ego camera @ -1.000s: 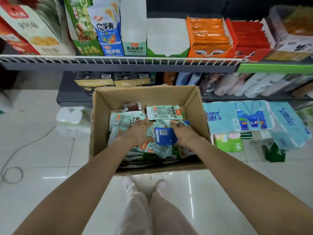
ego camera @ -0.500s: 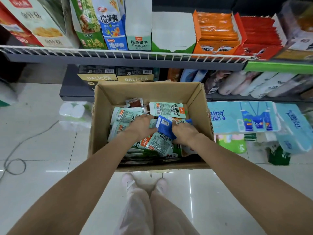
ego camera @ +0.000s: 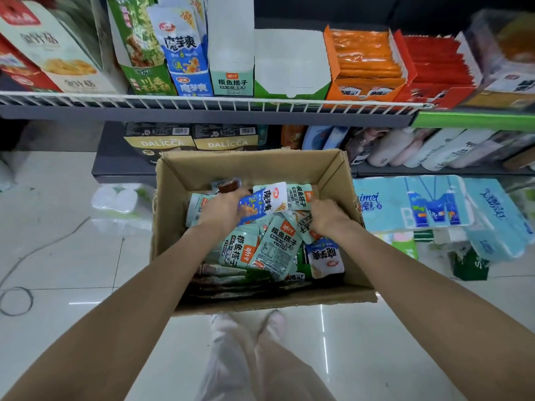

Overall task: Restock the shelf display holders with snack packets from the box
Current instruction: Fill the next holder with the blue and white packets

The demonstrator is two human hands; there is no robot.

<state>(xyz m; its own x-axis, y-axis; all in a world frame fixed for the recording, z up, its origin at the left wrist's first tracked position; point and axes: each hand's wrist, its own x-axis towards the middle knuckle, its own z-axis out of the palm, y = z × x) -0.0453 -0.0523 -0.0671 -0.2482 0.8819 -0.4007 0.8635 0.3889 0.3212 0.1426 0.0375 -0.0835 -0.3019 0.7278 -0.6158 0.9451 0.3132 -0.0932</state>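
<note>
An open cardboard box [ego camera: 333, 169] stands on the floor below the shelf, full of mint-green snack packets [ego camera: 275, 247] and a few blue-and-white ones [ego camera: 324, 259]. My left hand [ego camera: 220, 211] is inside the box and pinches a blue-and-white packet [ego camera: 262, 201] lifted off the pile. My right hand [ego camera: 328, 217] lies at the pile's right side, its fingers curled onto a mint-green packet [ego camera: 301, 224]. On the shelf above stand a blue display holder [ego camera: 191, 85], a mint one [ego camera: 231, 82] and a green-and-white one [ego camera: 289, 85] whose front shows no packets.
A white wire rail [ego camera: 217, 102] edges the shelf. Orange [ego camera: 362, 88] and red [ego camera: 434, 91] holders are full. Blue tissue packs [ego camera: 411, 204] lie on the floor right of the box, a cable [ego camera: 17, 299] to the left. My feet [ego camera: 275, 319] stand just behind the box.
The blue packet passed from my right hand's side to my left hand and turned printed face up. Both hands moved toward the box's far end. The camera moved closer.
</note>
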